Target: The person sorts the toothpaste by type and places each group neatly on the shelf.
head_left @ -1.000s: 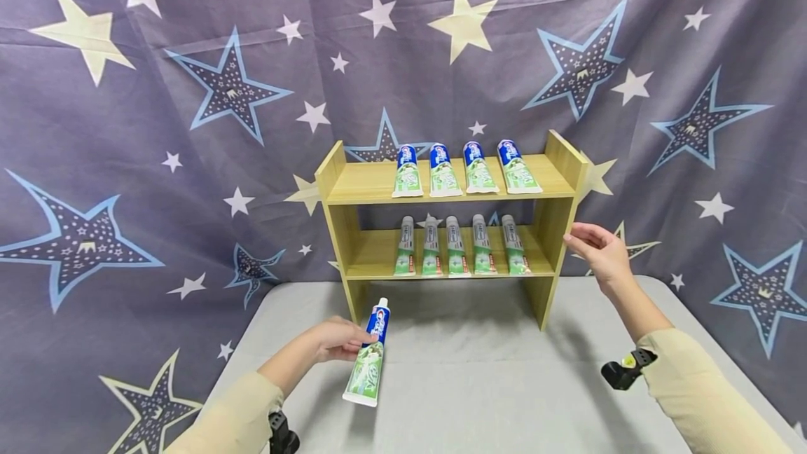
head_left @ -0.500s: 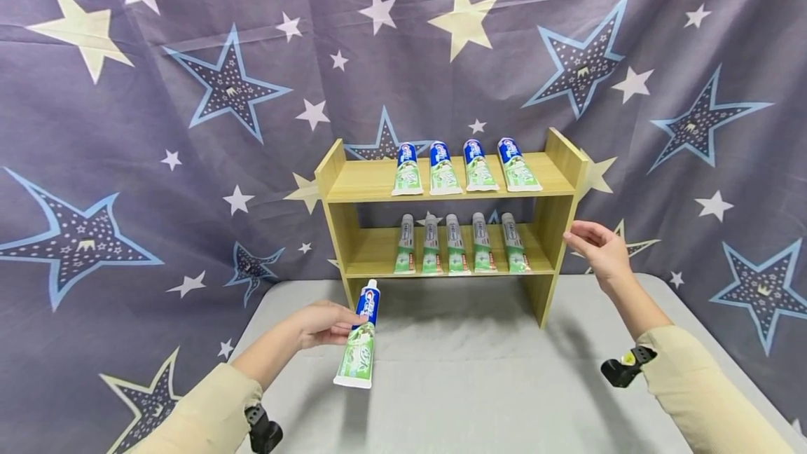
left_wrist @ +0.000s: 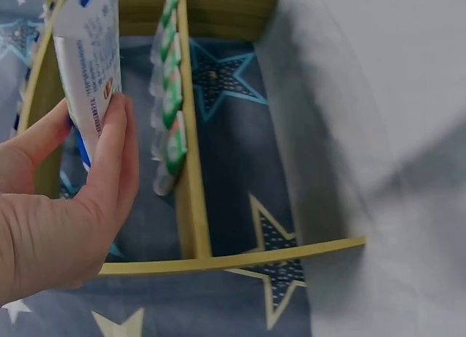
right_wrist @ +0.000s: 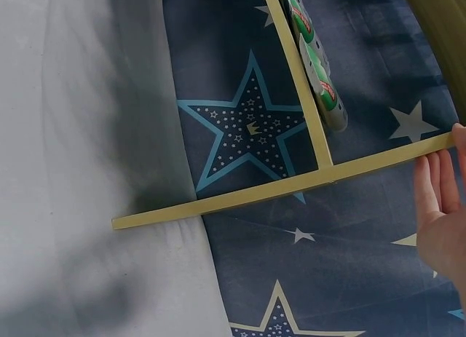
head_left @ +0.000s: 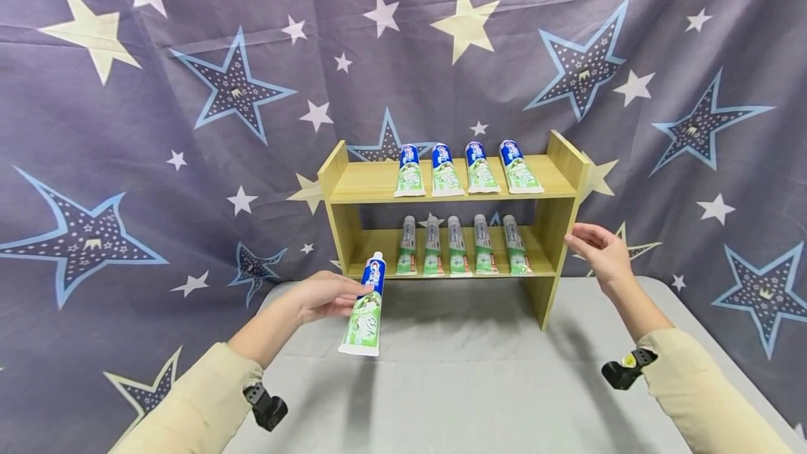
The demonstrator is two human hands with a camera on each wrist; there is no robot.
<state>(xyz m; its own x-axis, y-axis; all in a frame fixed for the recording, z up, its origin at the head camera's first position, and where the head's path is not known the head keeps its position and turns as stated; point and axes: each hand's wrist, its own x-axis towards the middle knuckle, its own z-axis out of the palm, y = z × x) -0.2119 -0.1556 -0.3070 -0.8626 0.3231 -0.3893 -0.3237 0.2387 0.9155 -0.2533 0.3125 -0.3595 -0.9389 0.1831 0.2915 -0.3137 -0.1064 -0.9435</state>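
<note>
In the head view my left hand (head_left: 324, 296) pinches a blue, white and green toothpaste tube (head_left: 366, 310) between thumb and fingers. Its white cap points up and its flat end down, in front of the lower left of a wooden shelf (head_left: 340, 226). The left wrist view shows the printed back of that tube (left_wrist: 91, 68). My right hand (head_left: 602, 254) holds the shelf's right side panel near its front edge. In the right wrist view the thumb lies over the panel edge (right_wrist: 328, 175), with fingers along the outer side.
Several blue and green toothpaste tubes (head_left: 482, 170) lie in a row on the upper board. On the lower one rest several silver and green tubes (head_left: 457, 247). The shelf stands on a grey-covered table (head_left: 454, 398) before a star-patterned curtain (head_left: 403, 69).
My left hand has raised the toothpaste tube from low over the table up to the lower board's left front. The right hand has stayed at the side panel.
</note>
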